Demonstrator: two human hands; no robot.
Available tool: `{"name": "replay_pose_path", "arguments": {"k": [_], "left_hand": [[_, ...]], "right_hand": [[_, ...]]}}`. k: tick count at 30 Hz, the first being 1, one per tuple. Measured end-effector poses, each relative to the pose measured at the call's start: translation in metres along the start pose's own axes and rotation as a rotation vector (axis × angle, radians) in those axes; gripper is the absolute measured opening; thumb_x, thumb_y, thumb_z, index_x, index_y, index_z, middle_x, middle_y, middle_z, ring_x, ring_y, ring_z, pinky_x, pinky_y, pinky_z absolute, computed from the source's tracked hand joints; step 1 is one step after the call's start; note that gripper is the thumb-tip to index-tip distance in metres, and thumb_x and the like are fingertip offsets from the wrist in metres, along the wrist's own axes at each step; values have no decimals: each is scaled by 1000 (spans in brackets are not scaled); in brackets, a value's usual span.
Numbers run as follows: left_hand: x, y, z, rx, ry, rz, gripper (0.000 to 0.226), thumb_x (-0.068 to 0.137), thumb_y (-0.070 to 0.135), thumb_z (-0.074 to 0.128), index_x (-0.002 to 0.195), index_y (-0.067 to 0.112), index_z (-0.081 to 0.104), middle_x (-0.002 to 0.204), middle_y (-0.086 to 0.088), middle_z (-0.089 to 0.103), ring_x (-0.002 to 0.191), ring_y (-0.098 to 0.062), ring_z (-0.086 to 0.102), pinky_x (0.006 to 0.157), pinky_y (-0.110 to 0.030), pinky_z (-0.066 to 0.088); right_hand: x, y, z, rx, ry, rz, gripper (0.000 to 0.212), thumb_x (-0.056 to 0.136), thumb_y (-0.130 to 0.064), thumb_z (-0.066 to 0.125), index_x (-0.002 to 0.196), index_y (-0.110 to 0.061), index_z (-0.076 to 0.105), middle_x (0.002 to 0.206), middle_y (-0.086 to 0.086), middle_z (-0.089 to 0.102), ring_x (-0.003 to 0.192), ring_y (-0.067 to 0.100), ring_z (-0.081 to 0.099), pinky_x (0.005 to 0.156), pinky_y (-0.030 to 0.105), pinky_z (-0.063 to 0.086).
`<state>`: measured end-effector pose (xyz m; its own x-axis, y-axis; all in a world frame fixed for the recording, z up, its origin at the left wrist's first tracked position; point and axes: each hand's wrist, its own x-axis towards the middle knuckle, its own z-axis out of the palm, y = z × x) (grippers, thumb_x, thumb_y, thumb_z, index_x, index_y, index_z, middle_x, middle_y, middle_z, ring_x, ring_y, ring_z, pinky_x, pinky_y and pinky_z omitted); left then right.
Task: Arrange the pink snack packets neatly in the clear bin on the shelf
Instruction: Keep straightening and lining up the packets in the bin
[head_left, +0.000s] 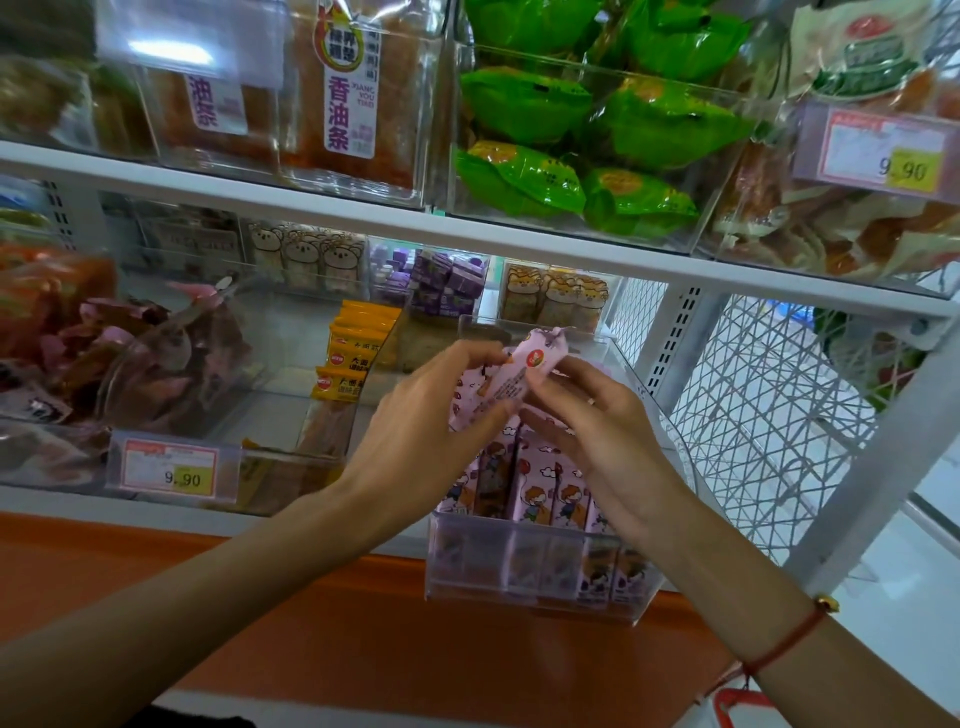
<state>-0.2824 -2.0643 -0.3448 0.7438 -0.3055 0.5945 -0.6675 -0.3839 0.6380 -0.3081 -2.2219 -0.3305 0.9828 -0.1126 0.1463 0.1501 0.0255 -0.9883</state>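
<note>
Hidden: clear bin (535, 587) front blurs lower packets (540, 488).
Hands: left hand (431, 415) and right hand (608, 441) together pinch one pink packet (511, 382) above bin.

Readable text before you:
- Price tag (171, 472) on the lower shelf edge, left: "9.90" on its yellow patch.
- Price tag (878, 150) on the upper right bin: "9.90".
- Brown snack pack (349, 88), upper shelf: label "香油条", small "XIANG YOU TIAO".
- Neighbouring pack label (214, 104): "油条".
- Print on the other packets is too blurred to read.
</note>
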Motion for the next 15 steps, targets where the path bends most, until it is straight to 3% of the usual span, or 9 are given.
{"name": "replay_pose_path", "arguments": {"k": [4, 7, 9, 13, 15], "left_hand": [[3, 1, -4, 17, 35, 23, 43, 82, 39, 68, 122, 29, 57, 104, 24, 56, 96, 6, 56, 76, -11, 49], [8, 2, -9, -169, -34, -100, 47, 80, 44, 65, 122, 26, 61, 100, 20, 66, 90, 6, 63, 72, -16, 56], [10, 4, -11, -371, -117, -221, 53, 72, 51, 62, 117, 25, 64, 91, 12, 72, 83, 1, 68, 63, -15, 55], [11, 4, -8, -569, -207, -371, 19, 69, 49, 65, 78, 35, 74, 83, 7, 75, 76, -7, 72, 56, -13, 52], [11, 4, -7, -595, -223, -387, 18, 71, 48, 65, 78, 35, 74, 84, 7, 75, 76, -7, 72, 57, -13, 52]], "right_hand": [[0, -2, -1, -26, 58, -25, 42, 71, -29, 74, 110, -17, 65, 104, 0, 72, 98, 16, 68, 84, 32, 56], [0, -8, -4, -14, 5, -14, 49, 68, -35, 71, 114, -21, 65, 100, -1, 73, 90, 12, 70, 74, 24, 56], [-1, -11, -6, 14, -9, 9, 37, 78, -32, 68, 113, -19, 68, 91, -1, 75, 79, 10, 69, 64, 18, 53], [-1, -11, -6, -2, -5, 73, 28, 81, -37, 67, 100, -18, 73, 83, 2, 74, 68, 7, 65, 51, 14, 46], [-1, -11, -6, 13, -9, 86, 28, 79, -37, 67, 99, -17, 72, 83, 1, 74, 70, 8, 66, 51, 14, 47]]}}
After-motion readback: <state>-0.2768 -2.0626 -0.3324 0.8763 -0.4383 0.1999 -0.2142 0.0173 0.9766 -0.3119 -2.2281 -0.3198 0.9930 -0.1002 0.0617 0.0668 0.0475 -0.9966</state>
